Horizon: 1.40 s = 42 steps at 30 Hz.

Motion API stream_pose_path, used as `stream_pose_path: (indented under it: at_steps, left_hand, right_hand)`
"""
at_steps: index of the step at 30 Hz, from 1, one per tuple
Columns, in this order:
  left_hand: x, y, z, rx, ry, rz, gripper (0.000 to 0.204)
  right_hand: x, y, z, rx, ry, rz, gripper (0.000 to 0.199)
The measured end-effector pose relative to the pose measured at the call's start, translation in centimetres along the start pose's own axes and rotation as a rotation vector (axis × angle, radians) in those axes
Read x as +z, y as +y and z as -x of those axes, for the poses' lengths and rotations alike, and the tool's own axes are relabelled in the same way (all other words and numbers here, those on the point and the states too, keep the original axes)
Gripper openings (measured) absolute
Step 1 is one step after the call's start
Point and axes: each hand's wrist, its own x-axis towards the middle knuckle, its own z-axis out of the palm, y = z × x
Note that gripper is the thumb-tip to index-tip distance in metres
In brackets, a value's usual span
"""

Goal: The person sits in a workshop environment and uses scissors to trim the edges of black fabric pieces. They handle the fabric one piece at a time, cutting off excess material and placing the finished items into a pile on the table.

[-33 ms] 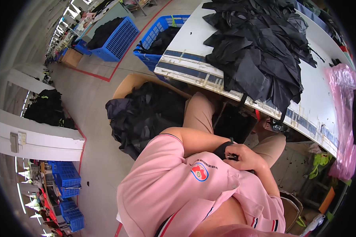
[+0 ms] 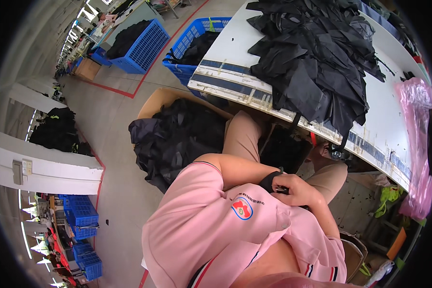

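My left forearm (image 2: 249, 169) lies across my front, with a black band (image 2: 268, 182) around its wrist. Over that band curls my right hand (image 2: 296, 190), its fingers closed on the band's edge. My left hand is hidden beneath the right hand and forearm, so its fingers do not show. Beyond my knees, a heap of black fabric pieces (image 2: 312, 67) covers much of the white table (image 2: 225, 53), and some hang over its near edge.
By my left leg stands a cardboard box (image 2: 154, 102) overfilled with black fabric (image 2: 177, 139). Blue crates (image 2: 141, 47) with black cloth are at the far left. Pink plastic wrap (image 2: 415, 139) drapes the table's right end. A white pillar (image 2: 48, 168) stands left.
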Motion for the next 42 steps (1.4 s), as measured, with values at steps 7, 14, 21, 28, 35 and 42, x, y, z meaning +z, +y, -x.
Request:
stream_pose_path:
  at_steps: [7,14,21,28,35,42]
  left_hand:
    - [-0.8,2.7,2.4,0.215,0.347,0.013,0.059]
    - [-3.0,4.6,4.3,0.367,0.636,-0.049,0.05]
    - [-4.4,7.4,6.3,0.339,0.913,-0.219,0.046]
    - [-5.1,5.3,5.3,0.46,0.875,-0.62,0.049]
    - [-3.7,4.8,6.3,0.365,0.709,-0.155,0.053]
    - [-7.7,1.9,7.3,0.212,0.248,1.059,0.073]
  right_hand:
    - [0.3,-1.0,-0.6,0.036,0.081,-0.015,0.017]
    - [-2.2,-2.2,2.8,0.098,0.621,-0.079,0.014]
    - [-6.4,3.7,3.4,0.263,1.235,-0.117,0.016]
    - [-7.8,4.5,1.2,0.249,1.078,-0.48,0.033]
    - [-8.1,3.4,-1.0,0.278,0.982,-0.722,0.016]
    - [-8.1,4.3,0.9,0.244,1.043,-0.307,0.005]
